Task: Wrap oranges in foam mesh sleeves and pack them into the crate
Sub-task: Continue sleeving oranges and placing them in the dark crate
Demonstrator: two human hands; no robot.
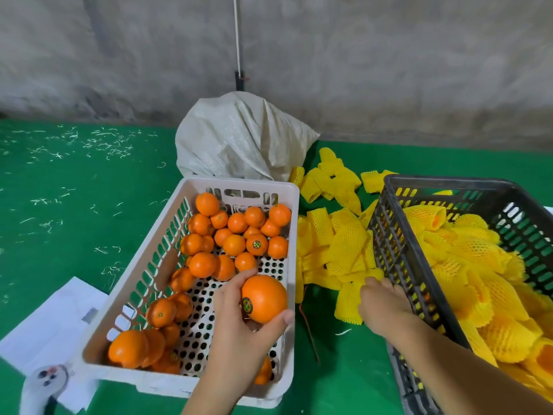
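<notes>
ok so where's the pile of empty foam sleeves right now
The loose yellow foam sleeves lie on the green table, between the white crate and the black crate.

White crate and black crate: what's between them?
In the head view, a pile of empty yellow sleeves lies on the green table between the white crate and black crate. The right hand reaches into the pile.

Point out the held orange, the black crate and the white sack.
held orange [264, 298], head view, middle of its peel.
black crate [398, 253], head view, left wall.
white sack [239, 142], head view, front of the cloth.
</notes>
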